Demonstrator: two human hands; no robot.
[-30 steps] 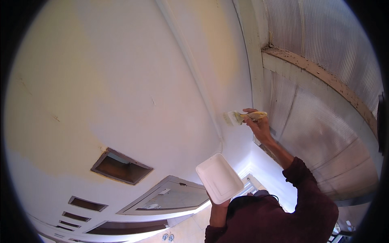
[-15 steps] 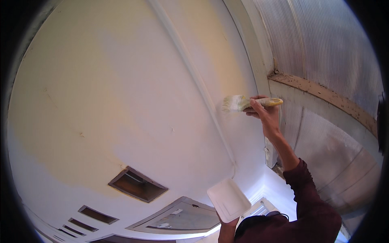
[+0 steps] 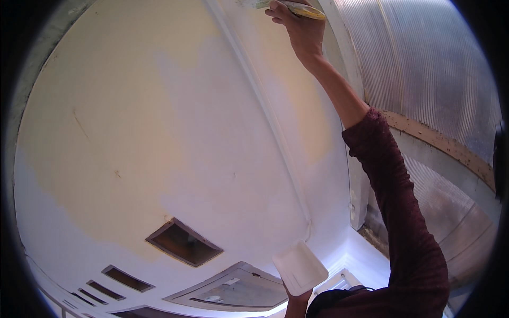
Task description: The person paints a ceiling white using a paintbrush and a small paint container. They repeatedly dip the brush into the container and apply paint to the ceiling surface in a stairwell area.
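My right hand (image 3: 307, 37) reaches up along the wall, closed on the handle of a flat paintbrush (image 3: 305, 9). Yellow stains mark that handle, and the bristles lie at the top edge of the picture, partly cut off. Whether they touch the wall I cannot tell. Low in the view, my left hand (image 3: 298, 301) holds a shallow white tray (image 3: 300, 269) from below; most of its fingers are hidden behind it. Pale paint patches cover part of the yellowish wall (image 3: 122, 122), around a long raised strip (image 3: 265, 114) that runs down it.
To the right, a pale post (image 3: 347, 47) and a brown wooden beam (image 3: 432, 138) border corrugated translucent sheets (image 3: 424, 58). Lower down, the wall has a dark framed opening (image 3: 184, 242), several narrow slots (image 3: 127, 279) and a larger framed window (image 3: 238, 291).
My right hand has moved the paintbrush upward, from beside the raised strip to the top edge of the view. My left hand and the tray stay almost where they were.
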